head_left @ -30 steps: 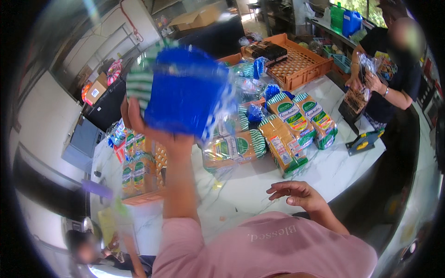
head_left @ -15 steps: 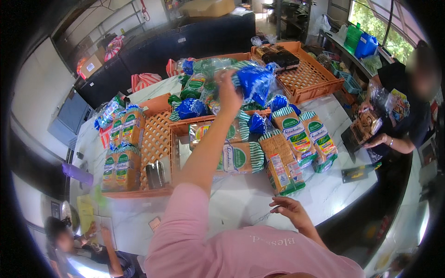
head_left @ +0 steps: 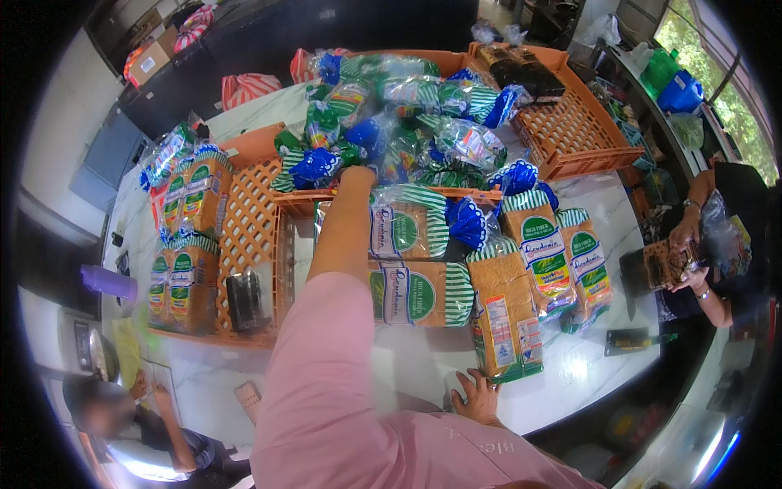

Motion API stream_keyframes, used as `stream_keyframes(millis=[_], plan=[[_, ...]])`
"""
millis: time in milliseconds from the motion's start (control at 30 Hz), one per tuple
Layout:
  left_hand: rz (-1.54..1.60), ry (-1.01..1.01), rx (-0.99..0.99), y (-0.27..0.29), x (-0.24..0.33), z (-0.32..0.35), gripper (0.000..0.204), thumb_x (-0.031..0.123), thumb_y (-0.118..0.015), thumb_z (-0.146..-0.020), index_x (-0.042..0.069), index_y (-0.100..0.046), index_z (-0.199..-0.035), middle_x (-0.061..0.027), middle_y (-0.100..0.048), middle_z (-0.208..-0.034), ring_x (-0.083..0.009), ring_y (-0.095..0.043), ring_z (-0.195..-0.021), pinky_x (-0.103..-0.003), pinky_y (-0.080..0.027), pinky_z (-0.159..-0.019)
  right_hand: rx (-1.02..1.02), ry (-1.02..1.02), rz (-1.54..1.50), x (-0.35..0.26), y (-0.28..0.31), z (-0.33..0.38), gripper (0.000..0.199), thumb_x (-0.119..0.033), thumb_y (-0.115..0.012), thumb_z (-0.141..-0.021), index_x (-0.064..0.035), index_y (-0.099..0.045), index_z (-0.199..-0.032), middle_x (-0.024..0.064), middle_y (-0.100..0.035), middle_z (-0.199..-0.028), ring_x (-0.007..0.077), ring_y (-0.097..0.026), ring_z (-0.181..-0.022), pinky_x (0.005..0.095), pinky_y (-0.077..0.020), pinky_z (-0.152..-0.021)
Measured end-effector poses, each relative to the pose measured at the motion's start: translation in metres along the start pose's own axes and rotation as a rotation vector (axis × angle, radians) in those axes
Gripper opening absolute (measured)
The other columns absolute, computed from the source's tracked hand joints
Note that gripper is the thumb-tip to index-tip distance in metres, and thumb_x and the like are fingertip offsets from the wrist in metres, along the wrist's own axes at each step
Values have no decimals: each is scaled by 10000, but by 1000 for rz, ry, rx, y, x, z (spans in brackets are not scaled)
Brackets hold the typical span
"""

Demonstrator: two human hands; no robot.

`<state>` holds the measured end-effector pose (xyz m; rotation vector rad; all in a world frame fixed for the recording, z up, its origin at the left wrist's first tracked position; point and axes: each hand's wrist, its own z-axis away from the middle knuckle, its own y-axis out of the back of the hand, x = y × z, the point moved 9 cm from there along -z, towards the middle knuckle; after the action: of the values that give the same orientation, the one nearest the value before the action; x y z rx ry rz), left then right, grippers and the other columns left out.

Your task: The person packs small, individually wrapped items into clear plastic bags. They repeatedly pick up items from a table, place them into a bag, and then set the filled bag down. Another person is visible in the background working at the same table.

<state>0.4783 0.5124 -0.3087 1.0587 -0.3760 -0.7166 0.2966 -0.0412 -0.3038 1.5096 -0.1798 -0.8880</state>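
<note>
Lowered the left hand (head_left: 358, 174) since half a second ago — from the air above the middle crate (head_left: 476, 194), holding there a blue-tipped one of the bags (head_left: 407, 91), down into the front of their heap inside this crate. Also brought the right hand (head_left: 476, 399) down, from above the table (head_left: 415, 359) onto it.

Reaches now with the left arm forward, past the left ends of two lying loaves (head_left: 407, 232). Cannot tell the state of the left fingers, hidden among the bags. Holds the right fingers apart from each other and a little bent, tips on the table, just beside the near end of the turned loaf (head_left: 497, 310); cannot tell for sure about touching it.

Has, to the right of this one, two labelled loaves (head_left: 538, 253), face up. Has at the left another crate (head_left: 252, 187), with upright loaves (head_left: 187, 277) and a dark pack (head_left: 244, 300) inside, and at the far right a third crate (head_left: 578, 130) with dark loaves (head_left: 521, 73).

Shares the place with a co-worker (head_left: 741, 220) at the right — holding a brown loaf (head_left: 652, 265) in both hands — and with a seated person (head_left: 171, 416) at the lower left, hands at a paper (head_left: 160, 383).
</note>
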Motion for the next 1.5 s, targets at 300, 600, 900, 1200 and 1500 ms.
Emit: stream_keyframes(millis=[300,600,900,1200,1500], plan=[[34,-256,-169,7,20,13,443,425,-526,-774,75,-674,-1003,-146,-650,-1018,-284,-621,-879,-436,-472,-776,33,8,78,-5,-1,3,488,-327,-636,-771,-195,-508,-1222,74,-438,-1224,320,-448,-1141,581,-296,-938],[497,-379,1177,87,11,276,217,103,-618,-714,91,-656,-927,-116,-610,-1023,-312,-534,-1030,-451,-403,-876,149,75,94,-10,-1,4,471,-275,-645,-752,-172,-519,-1194,91,-434,-1211,356,-436,-1081,529,-335,-876],[575,296,650,-30,-243,336,237,160,-582,-769,57,-664,-966,-201,-571,-1082,-365,-573,-947,-428,-457,-839,195,103,40,-18,4,8,454,-240,-646,-752,-159,-532,-1185,101,-444,-1210,365,-425,-1083,526,-330,-885],[65,911,761,-72,-390,395,319,245,-562,-828,71,-605,-1092,-151,-479,-1271,-328,-441,-1200,-508,-437,-842,162,81,75,-15,-1,8,458,-232,-644,-754,-146,-528,-1188,114,-442,-1224,383,-420,-1065,536,-314,-888],[117,865,543,-70,-434,387,255,168,-468,-875,56,-682,-956,-158,-647,-1028,-303,-631,-958,-428,-519,-754,158,90,90,-17,2,8,457,-241,-638,-762,-145,-517,-1192,111,-430,-1229,386,-408,-1081,549,-314,-886]])
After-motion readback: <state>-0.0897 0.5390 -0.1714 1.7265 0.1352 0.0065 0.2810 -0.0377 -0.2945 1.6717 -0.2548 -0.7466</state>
